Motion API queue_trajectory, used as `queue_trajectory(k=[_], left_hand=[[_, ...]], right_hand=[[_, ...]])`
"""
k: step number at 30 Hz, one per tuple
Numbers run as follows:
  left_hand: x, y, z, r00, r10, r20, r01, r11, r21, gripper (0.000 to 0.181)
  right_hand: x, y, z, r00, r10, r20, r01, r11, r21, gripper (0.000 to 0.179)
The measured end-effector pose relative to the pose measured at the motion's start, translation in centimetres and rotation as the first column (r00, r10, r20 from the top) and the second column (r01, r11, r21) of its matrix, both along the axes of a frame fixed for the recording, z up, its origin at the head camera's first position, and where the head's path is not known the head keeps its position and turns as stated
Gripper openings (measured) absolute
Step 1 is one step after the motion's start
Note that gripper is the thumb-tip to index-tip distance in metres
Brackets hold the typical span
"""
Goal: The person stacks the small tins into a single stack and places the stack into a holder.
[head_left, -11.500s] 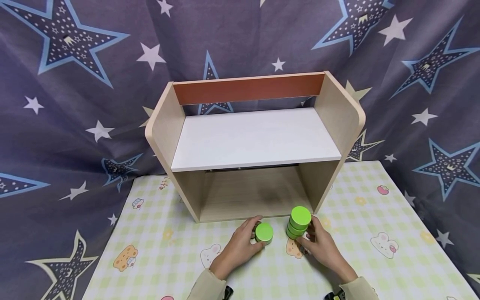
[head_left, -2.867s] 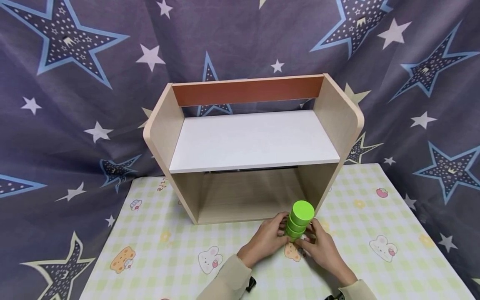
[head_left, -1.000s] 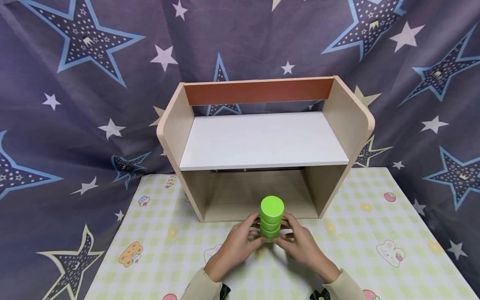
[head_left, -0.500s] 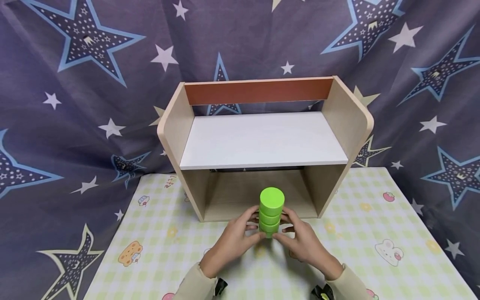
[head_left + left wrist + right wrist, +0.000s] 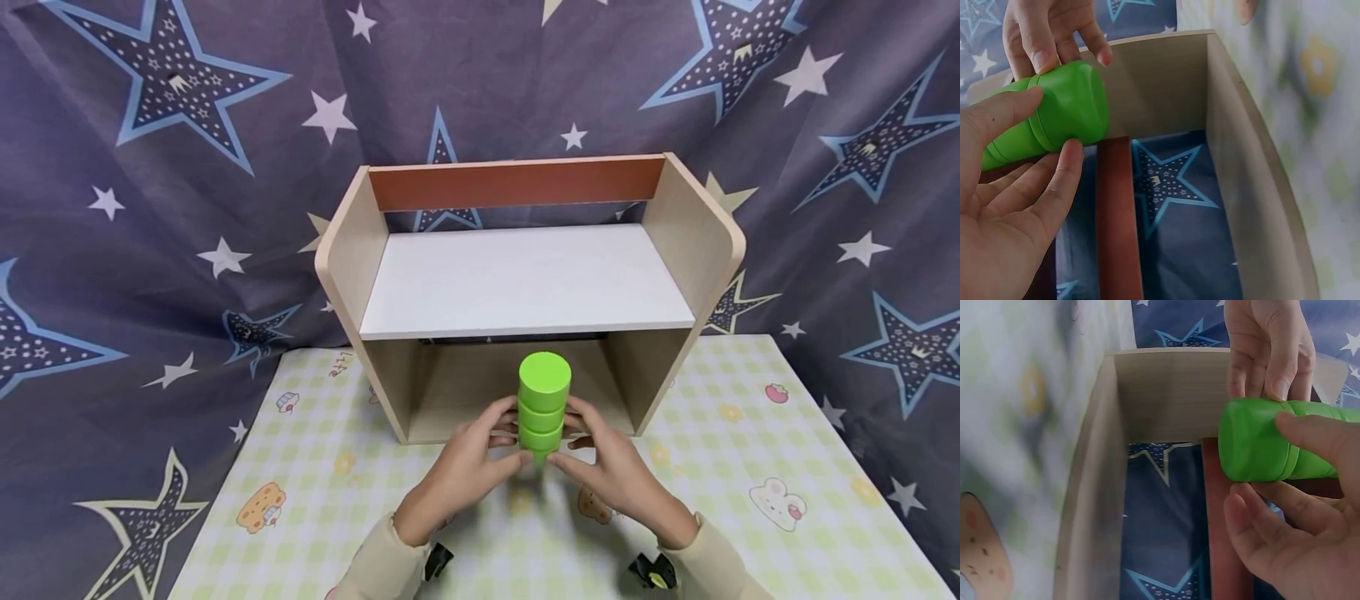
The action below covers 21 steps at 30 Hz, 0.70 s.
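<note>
A stack of bright green round pieces (image 5: 543, 385), like short cylinders one on another, stands upright between both hands. My left hand (image 5: 467, 468) grips its lower part from the left, with thumb in front and fingers behind. My right hand (image 5: 618, 475) holds the same part from the right. The stack's underside seems raised off the tablecloth. In the left wrist view, the bottom green piece (image 5: 1072, 103) sits between the thumb and fingertips of both hands. From the right wrist, the green stack (image 5: 1260, 440) shows the same two-handed hold.
Just behind the stack stands a wooden shelf unit with a white upper board (image 5: 525, 279), pale side panels (image 5: 693, 221) and a reddish-brown back rail (image 5: 517, 183). A checked tablecloth (image 5: 300, 467) covers the table. A star-patterned curtain (image 5: 247, 200) hangs around it.
A lone green piece in my left hand earlier joined the stack at right. Both hands then brought the stack left to the middle; over the last second it has risen off the table.
</note>
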<state>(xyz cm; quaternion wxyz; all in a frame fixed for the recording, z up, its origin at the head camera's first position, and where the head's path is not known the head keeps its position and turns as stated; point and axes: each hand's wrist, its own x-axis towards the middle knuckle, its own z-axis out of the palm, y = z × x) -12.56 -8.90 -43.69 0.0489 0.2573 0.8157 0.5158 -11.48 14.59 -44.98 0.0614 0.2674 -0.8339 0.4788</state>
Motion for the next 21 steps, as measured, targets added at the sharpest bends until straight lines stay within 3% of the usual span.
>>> queue_trajectory(k=[8,21], left_hand=[[-0.5,0.0,1.6,0.998,-0.004,-0.060,0.005,1.000,0.012,0.071],[-1.1,-0.1,3.5,0.995,-0.016,-0.101,0.022,0.998,0.059,0.067]], right_hand=[[-0.6,0.1,1.8,0.993,0.013,-0.114,-0.012,1.000,0.009,0.079],[-1.0,0.2,3.8,0.989,-0.003,-0.145,0.007,1.000,0.027,0.079]])
